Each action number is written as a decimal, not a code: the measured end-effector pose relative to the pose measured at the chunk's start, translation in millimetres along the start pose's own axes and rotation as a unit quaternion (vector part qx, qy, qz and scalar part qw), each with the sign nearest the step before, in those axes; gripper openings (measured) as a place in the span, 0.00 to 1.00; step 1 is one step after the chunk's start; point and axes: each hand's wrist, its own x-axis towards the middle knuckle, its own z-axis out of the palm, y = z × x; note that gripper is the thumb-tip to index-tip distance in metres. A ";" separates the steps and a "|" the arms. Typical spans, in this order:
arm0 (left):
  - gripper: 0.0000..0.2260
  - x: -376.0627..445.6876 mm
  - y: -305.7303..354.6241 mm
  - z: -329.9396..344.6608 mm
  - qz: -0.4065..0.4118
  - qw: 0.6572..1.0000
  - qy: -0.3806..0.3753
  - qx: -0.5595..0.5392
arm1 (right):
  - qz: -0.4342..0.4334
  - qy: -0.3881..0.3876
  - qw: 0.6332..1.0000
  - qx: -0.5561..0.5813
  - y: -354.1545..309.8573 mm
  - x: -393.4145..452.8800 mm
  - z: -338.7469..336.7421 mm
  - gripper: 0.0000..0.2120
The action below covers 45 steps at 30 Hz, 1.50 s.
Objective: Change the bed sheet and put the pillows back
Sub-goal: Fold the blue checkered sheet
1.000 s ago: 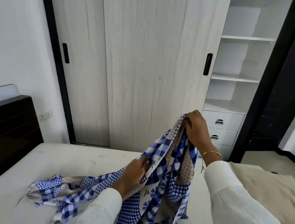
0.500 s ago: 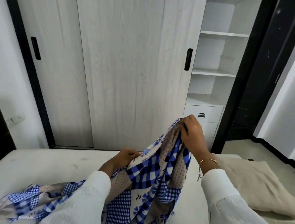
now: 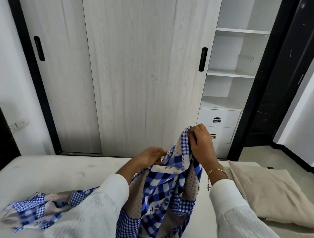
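Two hands — left hand (image 3: 150,156), right hand (image 3: 201,143) — pinch the bed sheet (image 3: 165,191) hanging beneath.

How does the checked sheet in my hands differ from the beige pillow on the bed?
The checked sheet is a patchwork of blue, white and tan checks; the beige pillow is one plain colour. The sheet is bunched and partly lifted, gripped by the right hand at its top and by the left hand lower down; the pillow lies flat, untouched. The sheet trails toward the left of the mattress, the pillow lies on the right. Both rest on the bare mattress.
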 end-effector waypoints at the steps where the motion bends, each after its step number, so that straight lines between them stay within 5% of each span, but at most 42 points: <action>1: 0.14 1.4 1.5 1.4 -0.010 0.999 -0.008 0.040 | -0.004 -0.003 1.000 -0.001 -0.4 -0.1 0.8 0.04; 5: 0.14 7.0 1.0 10.4 -0.033 0.981 -0.068 0.180 | 0.002 -0.012 1.000 -0.001 3.2 -0.6 -1.1 0.04; 8: 0.15 10.6 -4.7 27.0 -0.013 0.967 0.017 0.253 | 0.014 -0.006 1.000 -0.002 4.5 -1.4 -4.1 0.04; 12: 0.30 8.2 -18.6 42.2 0.010 0.971 0.129 0.203 | 0.015 -0.003 1.000 0.001 3.8 -3.1 -8.2 0.05; 17: 0.19 6.7 -28.3 49.0 0.098 0.975 0.154 0.129 | 0.024 0.000 1.000 0.000 7.7 -5.7 -13.7 0.05; 21: 0.16 11.8 -32.2 43.3 0.094 0.980 0.174 0.011 | 0.021 0.002 1.000 0.002 8.1 -5.7 -14.1 0.05; 25: 0.17 18.1 -35.0 30.3 0.120 0.972 0.195 0.054 | 0.017 0.007 1.000 0.006 8.4 -7.4 -16.6 0.04; 29: 0.27 25.2 -53.4 16.4 0.110 0.964 0.137 0.200 | 0.013 0.022 1.000 -0.002 12.5 -12.3 -22.1 0.04; 34: 0.11 30.5 -74.0 17.3 0.082 0.946 0.065 0.306 | 0.007 0.007 1.000 -0.004 19.8 -14.9 -25.5 0.04; 38: 0.20 30.0 -85.8 18.1 0.082 0.961 0.066 0.256 | 0.007 0.003 1.000 0.000 21.6 -14.7 -27.0 0.03; 42: 0.13 37.0 -76.3 25.4 0.086 0.966 0.033 0.243 | -0.005 0.006 1.000 0.002 16.1 -15.1 -25.0 0.04; 45: 0.14 41.1 -74.8 26.8 0.113 0.957 0.102 0.249 | 0.004 0.008 1.000 0.006 19.3 -16.0 -26.4 0.04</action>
